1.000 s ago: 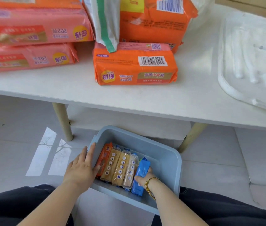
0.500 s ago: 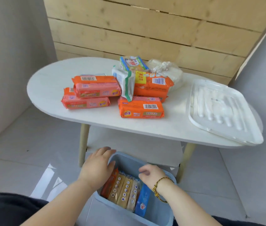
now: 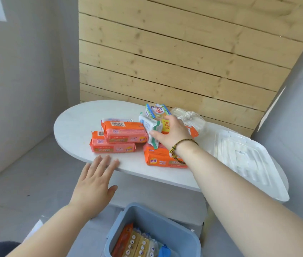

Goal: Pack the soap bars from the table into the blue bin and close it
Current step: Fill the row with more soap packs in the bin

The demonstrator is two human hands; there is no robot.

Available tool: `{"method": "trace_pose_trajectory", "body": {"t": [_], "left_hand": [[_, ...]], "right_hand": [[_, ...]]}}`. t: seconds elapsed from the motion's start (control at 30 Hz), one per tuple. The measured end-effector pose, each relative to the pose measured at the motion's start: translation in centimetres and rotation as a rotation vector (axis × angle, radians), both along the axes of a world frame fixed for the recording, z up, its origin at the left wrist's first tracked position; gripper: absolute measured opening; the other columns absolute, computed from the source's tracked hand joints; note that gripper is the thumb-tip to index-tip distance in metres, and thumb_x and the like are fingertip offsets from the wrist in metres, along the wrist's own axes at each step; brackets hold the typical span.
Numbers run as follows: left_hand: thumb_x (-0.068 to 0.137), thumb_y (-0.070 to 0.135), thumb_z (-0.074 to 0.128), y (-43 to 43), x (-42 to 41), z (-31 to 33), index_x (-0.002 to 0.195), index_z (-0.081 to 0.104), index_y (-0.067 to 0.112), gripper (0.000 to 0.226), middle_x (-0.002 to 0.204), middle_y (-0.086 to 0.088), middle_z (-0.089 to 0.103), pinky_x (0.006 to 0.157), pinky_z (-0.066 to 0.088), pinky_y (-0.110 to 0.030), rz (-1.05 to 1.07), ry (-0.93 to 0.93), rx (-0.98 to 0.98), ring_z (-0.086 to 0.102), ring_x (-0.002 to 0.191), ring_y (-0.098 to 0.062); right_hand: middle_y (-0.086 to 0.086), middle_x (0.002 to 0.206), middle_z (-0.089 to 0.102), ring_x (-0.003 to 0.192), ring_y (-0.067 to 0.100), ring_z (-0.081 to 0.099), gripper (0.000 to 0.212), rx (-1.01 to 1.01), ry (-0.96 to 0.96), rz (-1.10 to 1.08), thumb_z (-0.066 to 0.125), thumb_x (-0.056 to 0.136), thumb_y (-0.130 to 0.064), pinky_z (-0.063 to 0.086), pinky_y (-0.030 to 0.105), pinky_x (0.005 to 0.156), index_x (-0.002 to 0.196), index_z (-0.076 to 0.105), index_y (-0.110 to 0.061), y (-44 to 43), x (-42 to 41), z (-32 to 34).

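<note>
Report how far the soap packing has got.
Done: a row of bars stands in the blue bin. In hand: the right hand touches a white-and-green pack on the table; the left hand is open. Left: orange packs lie there, and the white lid lies off the bin.

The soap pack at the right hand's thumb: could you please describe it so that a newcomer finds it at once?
On the white oval table before the wooden wall lies a pile of soap packs. The pack leans at its middle, right of two stacked orange packs, by the right hand. It alone is white with a green stripe.
</note>
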State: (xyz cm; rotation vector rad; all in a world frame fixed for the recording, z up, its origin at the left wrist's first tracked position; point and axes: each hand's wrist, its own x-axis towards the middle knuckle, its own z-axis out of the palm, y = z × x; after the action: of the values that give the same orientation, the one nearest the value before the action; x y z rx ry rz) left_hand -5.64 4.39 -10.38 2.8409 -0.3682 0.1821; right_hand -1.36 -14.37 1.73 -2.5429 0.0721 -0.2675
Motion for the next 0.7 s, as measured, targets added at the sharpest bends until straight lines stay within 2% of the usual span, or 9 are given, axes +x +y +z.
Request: {"method": "trace_pose_trajectory", "body": {"t": [0.1,0.17,0.23,0.33,0.4,0.43,0.5,0.6,0.7], "left_hand": [[0.093,0.039,0.037,-0.5,0.3,-0.4,0.143,-0.007,0.029,0.067,0.156,0.001,-0.01,0.117,-0.005,-0.039,0.014,0.016,0.008,-0.013,0.143,-0.023],[0.093,0.038,0.037,-0.5,0.5,-0.6,0.143,-0.009,0.03,0.068,0.156,0.001,-0.012,0.117,-0.005,-0.039,0.02,0.015,0.022,-0.015,0.143,-0.023],[0.093,0.039,0.036,-0.4,0.6,-0.7,0.142,-0.013,0.03,0.07,0.156,0.002,-0.014,0.117,-0.006,-0.039,0.022,0.032,0.029,-0.017,0.142,-0.022],[0.093,0.039,0.036,-0.2,0.7,-0.8,0.142,-0.014,0.031,0.071,0.155,0.003,-0.016,0.117,-0.006,-0.04,0.009,0.047,0.018,-0.019,0.142,-0.021],[0.093,0.04,0.036,-0.1,0.8,-0.8,0.142,-0.014,0.032,0.071,0.155,0.003,-0.016,0.116,-0.008,-0.04,-0.002,0.046,0.004,-0.02,0.142,-0.02],[0.093,0.04,0.036,0.0,0.8,-0.8,0.141,-0.014,0.032,0.07,0.155,0.003,-0.016,0.116,-0.009,-0.039,-0.006,0.045,-0.001,-0.021,0.141,-0.02],[0.093,0.04,0.036,0.0,0.9,-0.8,0.142,-0.014,0.032,0.07,0.155,0.003,-0.016,0.116,-0.01,-0.04,-0.019,0.045,-0.008,-0.028,0.136,-0.017],[0.093,0.038,0.038,0.2,1.0,-0.8,0.142,-0.013,0.032,0.071,0.155,0.002,-0.017,0.115,-0.011,-0.04,-0.041,0.054,-0.012,-0.035,0.121,-0.013],[0.093,0.037,0.039,0.4,1.0,-0.7,0.142,-0.012,0.032,0.071,0.155,0.002,-0.016,0.115,-0.011,-0.039,-0.054,0.053,-0.023,-0.034,0.124,-0.014]], "right_hand": [[0.012,0.143,0.038,0.131,0.03,0.037,0.074,-0.169,0.1,-0.036,0.061,0.081,-0.043,0.036,0.036,0.103,0.14,0.028,-0.012,1.4,3.4,0.1],[0.012,0.14,0.041,0.126,0.03,0.042,0.069,-0.237,0.194,-0.09,0.059,0.083,-0.04,0.042,0.034,0.089,0.138,0.03,-0.011,1.9,5.0,0.0],[0.013,0.138,0.043,0.124,0.031,0.043,0.064,-0.27,0.276,-0.14,0.058,0.084,-0.036,0.039,0.031,0.078,0.135,0.031,-0.009,2.4,6.2,-0.1],[0.011,0.138,0.043,0.128,0.03,0.036,0.061,-0.464,0.14,-0.158,0.059,0.082,-0.038,0.038,0.034,0.093,0.133,0.036,-0.013,3.3,6.7,-0.2],[0.007,0.138,0.044,0.128,0.028,0.033,0.059,-0.623,-0.031,0.014,0.06,0.08,-0.037,0.03,0.037,0.103,0.133,0.039,-0.018,4.4,6.9,-0.2],[0.006,0.139,0.044,0.129,0.027,0.033,0.061,-0.681,-0.03,0.146,0.06,0.08,-0.034,0.028,0.036,0.104,0.134,0.037,-0.02,5.1,7.0,-0.2],[0.006,0.138,0.048,0.126,0.027,0.039,0.067,-0.74,0.084,0.332,0.06,0.079,-0.029,0.03,0.035,0.101,0.139,0.03,-0.023,6.4,7.1,0.0],[0.008,0.139,0.046,0.121,0.029,0.047,0.083,-0.703,0.33,0.404,0.064,0.077,-0.029,0.039,0.031,0.089,0.144,0.015,-0.024,7.4,7.8,0.4],[0.006,0.147,0.034,0.132,0.026,0.036,0.094,-0.807,0.359,0.435,0.07,0.073,-0.033,0.032,0.037,0.105,0.146,0.011,-0.023,7.7,8.0,-0.5]]}}
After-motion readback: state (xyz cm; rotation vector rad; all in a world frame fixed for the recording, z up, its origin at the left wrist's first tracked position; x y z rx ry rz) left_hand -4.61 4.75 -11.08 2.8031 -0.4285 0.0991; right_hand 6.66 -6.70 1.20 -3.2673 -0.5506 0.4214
